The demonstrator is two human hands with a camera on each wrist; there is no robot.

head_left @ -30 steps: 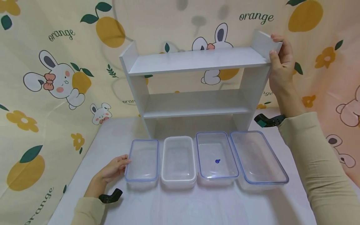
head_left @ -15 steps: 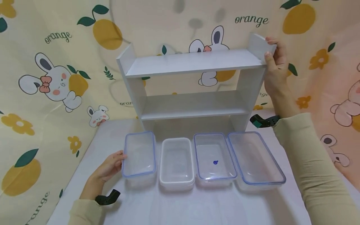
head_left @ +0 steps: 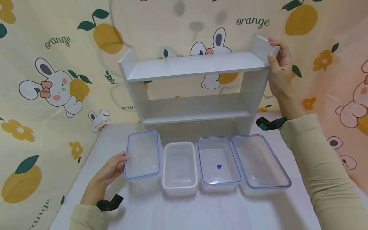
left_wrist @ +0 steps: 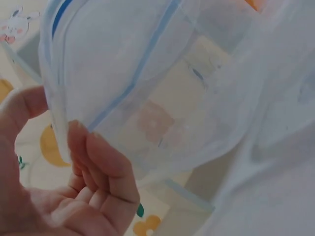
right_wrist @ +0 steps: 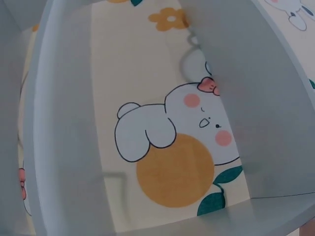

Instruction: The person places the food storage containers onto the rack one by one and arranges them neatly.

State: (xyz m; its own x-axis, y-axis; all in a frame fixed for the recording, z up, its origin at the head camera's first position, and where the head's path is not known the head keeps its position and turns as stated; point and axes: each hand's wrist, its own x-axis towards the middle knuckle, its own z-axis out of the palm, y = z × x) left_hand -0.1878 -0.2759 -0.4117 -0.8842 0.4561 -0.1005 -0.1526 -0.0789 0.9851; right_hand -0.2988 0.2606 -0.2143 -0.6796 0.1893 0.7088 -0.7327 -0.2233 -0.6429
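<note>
My left hand [head_left: 112, 167] pinches the left edge of a clear food container [head_left: 143, 155] with a blue-edged lid, thumb on one side and fingertips on the other in the left wrist view. The container is tilted, its far end raised, leftmost in a row. My right hand [head_left: 280, 68] grips the top of the right side panel of a white shelf unit [head_left: 198, 65], thumb in front and fingers over the edge. In the right wrist view the shelf boards [right_wrist: 64, 123] fill the picture, and only a sliver of the hand shows at the lower right corner.
Right of the held container stand a white-rimmed container [head_left: 180, 167], a blue-rimmed one with a blue mark [head_left: 219, 159] and a larger blue-rimmed one [head_left: 261, 161]. All are in front of the shelf on a white tablecloth [head_left: 184, 214]. A printed curtain [head_left: 57, 134] hangs behind.
My left hand has lifted the leftmost container and tipped its far end up toward the shelf. The right hand keeps its grip on the shelf panel. The head view has shifted slightly.
</note>
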